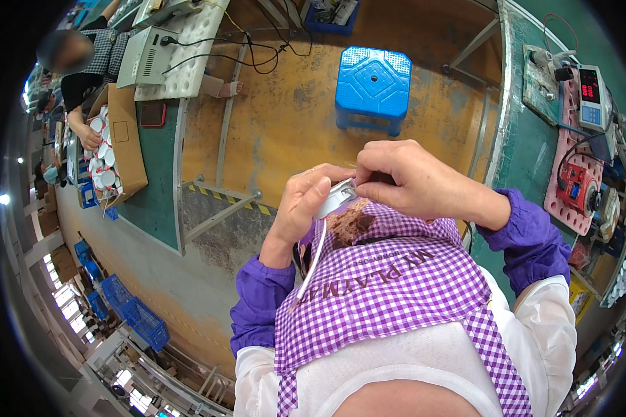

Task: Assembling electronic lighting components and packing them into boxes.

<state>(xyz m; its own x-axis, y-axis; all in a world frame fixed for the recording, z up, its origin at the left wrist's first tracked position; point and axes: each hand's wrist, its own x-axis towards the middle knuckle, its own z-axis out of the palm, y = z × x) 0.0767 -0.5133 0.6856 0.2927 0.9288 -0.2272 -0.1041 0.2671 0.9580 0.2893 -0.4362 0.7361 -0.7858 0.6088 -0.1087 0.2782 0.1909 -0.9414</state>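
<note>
In front of my chest, my left hand [305,205] grips a small white and grey device [336,197] between thumb and fingers. A white cable [318,260] hangs from the device down over my purple checked apron [375,285]. My right hand [410,177] is closed in a pinch at the device's far right edge. What lies between its thumb and fingers is too small or too hidden to name. Purple sleeve covers reach up to both my wrists.
A blue plastic stool [373,87] stands on the floor ahead. Green worktables flank me: a grey metal box [146,57] and a carton [126,142] of white round parts at left, a meter [592,97] and a red device [579,187] at right. Another person reaches into the carton.
</note>
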